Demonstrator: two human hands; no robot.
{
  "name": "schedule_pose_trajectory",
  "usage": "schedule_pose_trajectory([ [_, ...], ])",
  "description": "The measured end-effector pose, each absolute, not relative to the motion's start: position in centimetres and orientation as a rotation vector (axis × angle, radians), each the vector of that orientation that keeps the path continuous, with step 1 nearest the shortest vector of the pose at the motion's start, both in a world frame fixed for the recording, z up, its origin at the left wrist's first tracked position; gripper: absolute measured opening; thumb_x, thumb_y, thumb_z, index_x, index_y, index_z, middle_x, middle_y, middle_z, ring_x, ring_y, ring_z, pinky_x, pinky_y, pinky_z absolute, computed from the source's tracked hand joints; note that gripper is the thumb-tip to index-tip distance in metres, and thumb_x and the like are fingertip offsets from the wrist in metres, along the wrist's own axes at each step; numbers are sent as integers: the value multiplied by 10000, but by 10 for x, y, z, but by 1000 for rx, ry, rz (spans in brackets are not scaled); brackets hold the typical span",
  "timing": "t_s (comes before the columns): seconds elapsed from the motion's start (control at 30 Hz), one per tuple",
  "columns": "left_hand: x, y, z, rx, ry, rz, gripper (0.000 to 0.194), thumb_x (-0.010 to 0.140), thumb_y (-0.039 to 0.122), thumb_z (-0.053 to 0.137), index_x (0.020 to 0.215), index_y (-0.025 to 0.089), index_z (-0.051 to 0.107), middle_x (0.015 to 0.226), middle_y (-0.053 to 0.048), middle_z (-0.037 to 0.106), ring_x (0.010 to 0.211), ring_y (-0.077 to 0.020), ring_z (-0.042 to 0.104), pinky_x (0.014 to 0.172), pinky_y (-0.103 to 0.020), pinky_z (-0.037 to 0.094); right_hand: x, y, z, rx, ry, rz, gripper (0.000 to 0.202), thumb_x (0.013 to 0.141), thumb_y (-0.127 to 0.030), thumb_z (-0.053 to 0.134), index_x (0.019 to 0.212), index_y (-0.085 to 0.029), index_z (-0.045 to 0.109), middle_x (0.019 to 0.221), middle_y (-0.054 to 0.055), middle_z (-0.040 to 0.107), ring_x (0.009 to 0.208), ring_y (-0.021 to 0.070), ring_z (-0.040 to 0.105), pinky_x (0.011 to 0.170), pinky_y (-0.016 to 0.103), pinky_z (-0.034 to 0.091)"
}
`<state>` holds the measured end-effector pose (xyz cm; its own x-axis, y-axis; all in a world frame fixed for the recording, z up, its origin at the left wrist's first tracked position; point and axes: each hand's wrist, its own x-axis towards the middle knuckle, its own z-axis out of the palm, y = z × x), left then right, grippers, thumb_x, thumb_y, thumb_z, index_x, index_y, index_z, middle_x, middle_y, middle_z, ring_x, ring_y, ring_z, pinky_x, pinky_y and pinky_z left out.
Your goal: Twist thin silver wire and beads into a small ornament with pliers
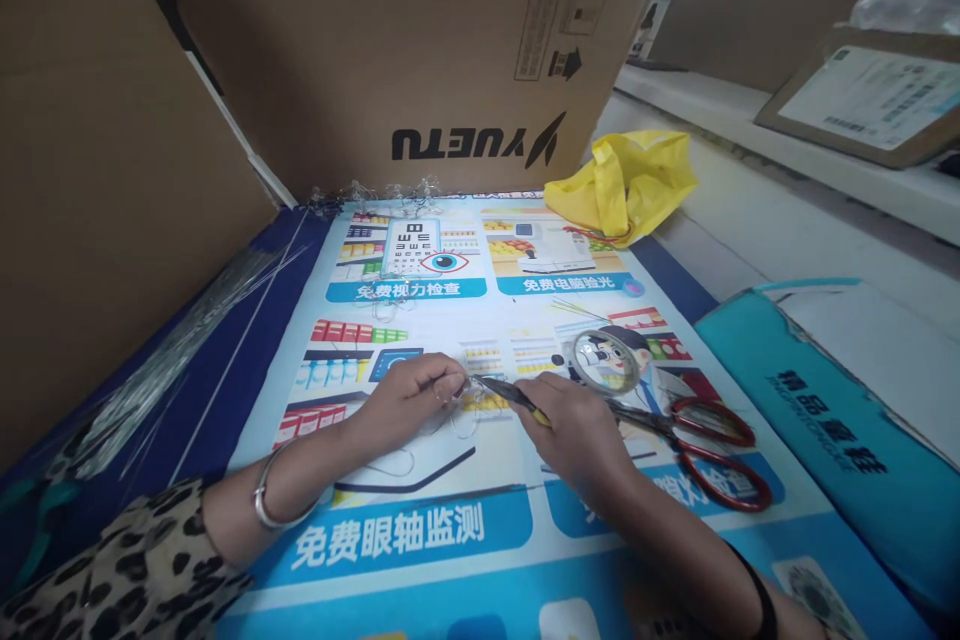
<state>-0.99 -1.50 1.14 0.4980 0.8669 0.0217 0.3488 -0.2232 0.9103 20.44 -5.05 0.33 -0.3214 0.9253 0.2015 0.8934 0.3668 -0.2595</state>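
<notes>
Cardboard box (pixel 337 50) fills most of the top of the frame, printed sheet (pixel 450 315) on the surface (pixel 679 275) below it. Scissors (pixel 667 423) lie right of ctr, v. near the right hand (pixel 574 430), so a wrist swing could knock 'em. Main risk imo: pliers (pixel 510 391) slipping & nipping the left hand (pixel 412 400), b/c it's so close to the tips. Right grip's wrapped round the pliers, mid-frame, nose pointing left, long axis approx left-right, handle end a bit lower. Smallest: clear wire piece (pixel 469 388) at the nose, pinched in the left grip; too hard a twist could kink it. Can't tell if the tips bite it.
</notes>
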Motion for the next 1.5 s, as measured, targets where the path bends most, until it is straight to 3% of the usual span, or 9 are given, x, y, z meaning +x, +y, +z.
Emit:
schedule_pose_trajectory([
  [0.43,-9,-14,8,1421,887,570,288,859,406,453,780,150,559,624,16,508,540,-81,410,511,-203,303,203,-51,5,-1500,-2333,10,195,791,-163,516,938,-168,643,812,63,646,740,193,587,640,272,419],
  [0.97,-7,-22,17,1624,889,659,243,880,313,408,732,150,511,653,23,468,621,-104,426,618,-237,346,206,-64,6,-1569,-2265,183,191,817,-204,518,971,-168,624,863,73,621,780,198,562,670,286,437],
  [1.5,-5,-28,19,2039,977,717,206,887,204,381,769,156,543,730,-5,546,689,-113,487,659,-231,365,200,-71,6,-1459,-2289,-96,201,795,-153,527,975,-144,616,843,88,613,790,224,551,696,336,431],
])
